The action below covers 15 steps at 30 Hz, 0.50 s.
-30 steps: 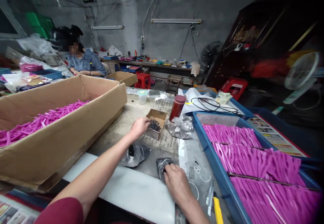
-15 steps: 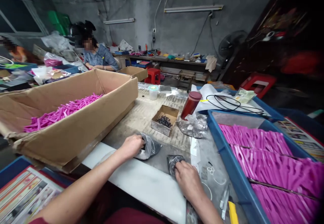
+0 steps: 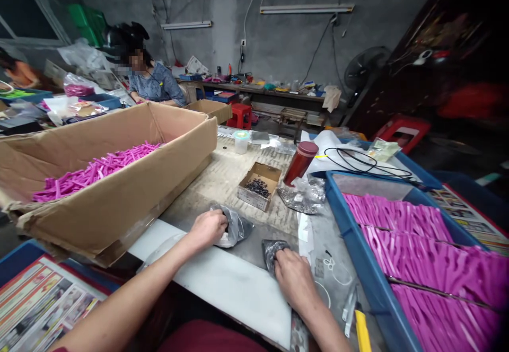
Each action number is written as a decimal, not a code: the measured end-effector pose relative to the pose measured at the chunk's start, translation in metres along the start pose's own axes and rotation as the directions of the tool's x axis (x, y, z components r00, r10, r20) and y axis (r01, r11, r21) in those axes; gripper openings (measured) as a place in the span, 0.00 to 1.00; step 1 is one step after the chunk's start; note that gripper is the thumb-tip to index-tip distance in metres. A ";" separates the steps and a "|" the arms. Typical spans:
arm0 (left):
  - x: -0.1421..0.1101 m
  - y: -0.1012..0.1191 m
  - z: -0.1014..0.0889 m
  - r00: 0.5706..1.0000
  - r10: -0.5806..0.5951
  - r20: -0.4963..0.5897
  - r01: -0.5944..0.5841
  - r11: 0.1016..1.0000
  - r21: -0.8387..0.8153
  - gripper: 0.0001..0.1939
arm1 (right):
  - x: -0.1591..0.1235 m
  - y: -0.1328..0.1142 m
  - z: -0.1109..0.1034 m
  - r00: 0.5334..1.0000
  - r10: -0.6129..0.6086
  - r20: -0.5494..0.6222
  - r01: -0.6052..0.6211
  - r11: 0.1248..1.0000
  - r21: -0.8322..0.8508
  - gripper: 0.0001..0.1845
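Left hand [image 3: 209, 228] moved from box [image 3: 251, 199] to grey bag [image 3: 240, 229]. Right hand [image 3: 295, 276] at dark bag [image 3: 271, 247]; hands apart, grips hidden. I judge box part-filled, black pieces [image 3: 257, 186]; remainder unclear.

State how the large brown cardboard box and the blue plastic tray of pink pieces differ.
The brown cardboard box holds loosely jumbled pink strips, while the blue plastic tray has pink pieces in ordered rows. The box is filled only partway; the tray is fuller. Both are open-topped.
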<state>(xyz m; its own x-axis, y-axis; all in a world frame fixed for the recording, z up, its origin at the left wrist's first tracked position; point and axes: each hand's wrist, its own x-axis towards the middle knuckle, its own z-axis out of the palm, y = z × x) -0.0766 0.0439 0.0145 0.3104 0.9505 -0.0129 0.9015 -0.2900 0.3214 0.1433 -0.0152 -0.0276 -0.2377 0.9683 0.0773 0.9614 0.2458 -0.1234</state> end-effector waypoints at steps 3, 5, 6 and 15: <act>-0.002 -0.001 -0.004 1.000 -0.007 -0.012 0.006 0.997 -0.075 0.12 | -0.001 0.000 0.000 1.000 -0.008 -0.018 0.009 1.000 0.008 0.08; -0.001 -0.002 -0.004 1.000 -0.020 -0.022 0.017 0.991 -0.130 0.12 | -0.001 0.001 0.000 0.999 -0.014 -0.030 0.015 0.999 0.029 0.08; -0.001 -0.003 -0.004 0.999 -0.028 -0.026 0.024 0.987 -0.156 0.12 | -0.002 0.001 0.000 0.999 -0.016 -0.034 0.018 0.999 0.043 0.08; -0.002 -0.004 0.000 0.978 -0.210 -0.010 0.153 0.743 -0.651 0.08 | -0.005 0.007 -0.003 0.994 0.002 -0.111 0.027 0.965 0.261 0.10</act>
<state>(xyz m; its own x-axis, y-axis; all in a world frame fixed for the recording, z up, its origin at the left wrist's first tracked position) -0.0809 0.0431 0.0128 0.1106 0.9913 -0.0707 0.5213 0.0027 0.8533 0.1516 -0.0183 -0.0255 -0.2189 0.9577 0.1867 0.8852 0.2754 -0.3749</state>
